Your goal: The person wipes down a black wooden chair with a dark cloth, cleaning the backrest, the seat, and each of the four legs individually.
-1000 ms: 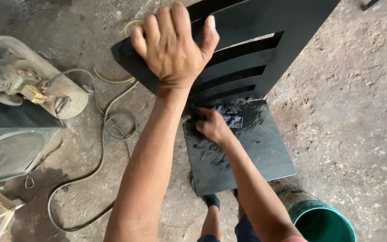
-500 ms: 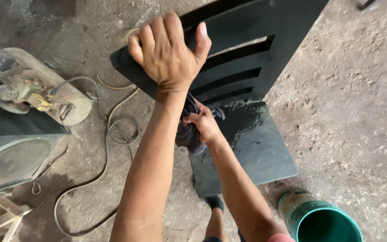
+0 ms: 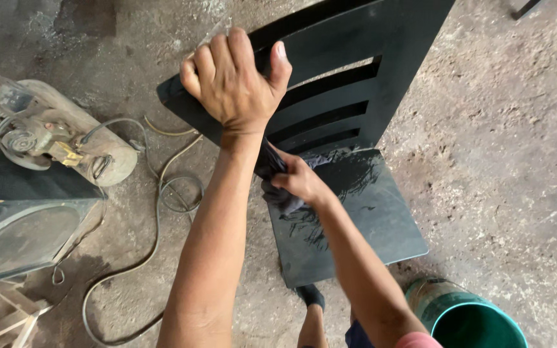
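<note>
Left hand [image 3: 234,80] is clamped over the top rail of the black chair [image 3: 356,90], fingers curled across the rail and thumb hooked round its far edge, while just below it the right hand [image 3: 299,180] is bunched tight on a dark rag [image 3: 277,193] pressed to the near left corner of the wet, streaked seat [image 3: 362,225]. Off beyond the left forearm lie a hose [image 3: 162,193] and what looks like a compressor [image 3: 53,132], and close under the right elbow sits a green bucket [image 3: 469,316].
</note>
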